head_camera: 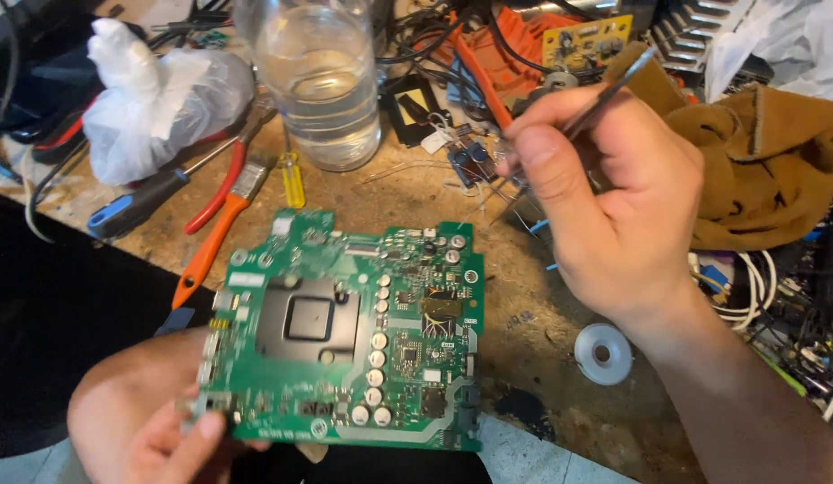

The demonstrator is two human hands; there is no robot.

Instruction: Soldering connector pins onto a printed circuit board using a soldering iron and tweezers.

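My left hand (143,421) grips the lower left corner of a green circuit board (345,332), thumb on its edge. The board has a dark square chip plate in the middle and a column of small silver capacitors. My right hand (605,188) is raised above and to the right of the board and pinches a pair of thin metal tweezers (614,85), whose tips point down near a small blue component (470,161) on the bench.
A worn wooden bench (515,296) carries a clear plastic water bottle (318,81), an orange-handled brush (215,237), red-handled pliers, a blue-handled screwdriver (134,206), a white plastic bag (156,99), a brown cloth (766,152), a white solder-wick spool (603,353) and tangled wires.
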